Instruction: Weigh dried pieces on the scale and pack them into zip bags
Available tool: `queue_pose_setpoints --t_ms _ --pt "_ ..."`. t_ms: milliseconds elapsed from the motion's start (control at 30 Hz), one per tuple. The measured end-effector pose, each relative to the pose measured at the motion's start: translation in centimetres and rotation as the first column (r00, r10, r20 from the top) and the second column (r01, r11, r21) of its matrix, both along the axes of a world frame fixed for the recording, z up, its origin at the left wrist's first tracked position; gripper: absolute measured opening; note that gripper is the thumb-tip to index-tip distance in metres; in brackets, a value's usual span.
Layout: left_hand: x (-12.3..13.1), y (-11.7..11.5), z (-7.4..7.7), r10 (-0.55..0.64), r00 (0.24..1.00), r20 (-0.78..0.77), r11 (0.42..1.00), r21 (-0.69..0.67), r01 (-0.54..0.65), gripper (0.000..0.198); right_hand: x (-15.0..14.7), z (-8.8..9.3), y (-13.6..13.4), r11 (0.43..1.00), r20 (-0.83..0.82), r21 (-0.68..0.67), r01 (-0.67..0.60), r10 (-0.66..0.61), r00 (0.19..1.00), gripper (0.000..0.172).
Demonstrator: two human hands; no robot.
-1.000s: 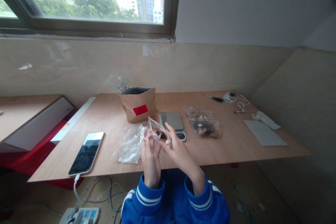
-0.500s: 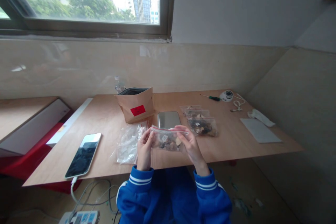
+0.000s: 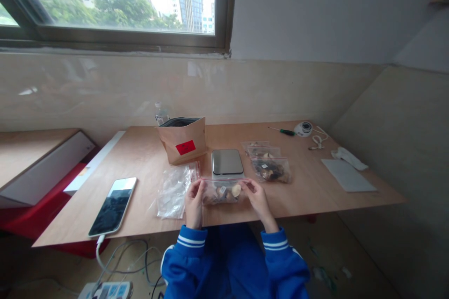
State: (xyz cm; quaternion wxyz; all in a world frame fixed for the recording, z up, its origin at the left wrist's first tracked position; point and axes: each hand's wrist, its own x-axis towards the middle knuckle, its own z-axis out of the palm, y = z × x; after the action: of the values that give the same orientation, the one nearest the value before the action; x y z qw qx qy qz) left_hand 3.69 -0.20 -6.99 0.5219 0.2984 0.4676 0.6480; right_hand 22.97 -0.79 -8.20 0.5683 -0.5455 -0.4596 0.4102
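Note:
A small clear zip bag (image 3: 222,191) with brown and pale pieces inside lies flat near the table's front edge. My left hand (image 3: 194,201) pinches its top left corner and my right hand (image 3: 258,200) pinches its top right corner, fingers closed on the seal strip. Just behind the bag sits a small digital scale (image 3: 227,162) with a bare steel plate. A brown paper pouch (image 3: 182,140) with a red label stands open behind my left hand. A pile of unfilled clear bags (image 3: 173,189) lies to the left of my hands.
Filled bags (image 3: 269,164) lie in a row right of the scale. A phone (image 3: 113,205) on a cable rests at the front left. At the far right of the wooden table (image 3: 312,191) are a screwdriver (image 3: 281,131), a round white device (image 3: 303,128) and a white sheet (image 3: 347,175).
The bag was held up on edge between both hands, was turned level, and now rests lower on the table in front of the scale, with both hands on its top edge.

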Motion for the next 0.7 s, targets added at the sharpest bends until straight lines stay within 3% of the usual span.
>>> queue_pose_setpoints --t_ms 100,233,433,700 --pt "0.3 -0.1 0.0 0.005 0.991 -0.135 0.999 0.045 0.001 0.033 -0.4 -0.1 0.0 0.988 -0.036 0.037 0.152 -0.151 0.988 0.041" --pt "0.8 0.0 -0.2 0.056 0.984 -0.170 0.997 0.061 -0.046 0.033 -1.2 -0.2 -0.1 0.949 -0.070 0.066 0.310 -0.305 0.950 0.042" --pt "0.6 -0.2 -0.5 0.102 0.965 -0.241 0.995 0.046 -0.093 0.033 -1.4 0.0 -0.5 0.957 -0.022 0.077 0.280 -0.279 0.960 0.041" --pt "-0.1 -0.5 -0.2 0.112 0.920 -0.376 0.990 0.118 -0.072 0.030 -0.9 -0.1 -0.7 0.935 0.046 0.215 0.281 -0.297 0.954 0.031"
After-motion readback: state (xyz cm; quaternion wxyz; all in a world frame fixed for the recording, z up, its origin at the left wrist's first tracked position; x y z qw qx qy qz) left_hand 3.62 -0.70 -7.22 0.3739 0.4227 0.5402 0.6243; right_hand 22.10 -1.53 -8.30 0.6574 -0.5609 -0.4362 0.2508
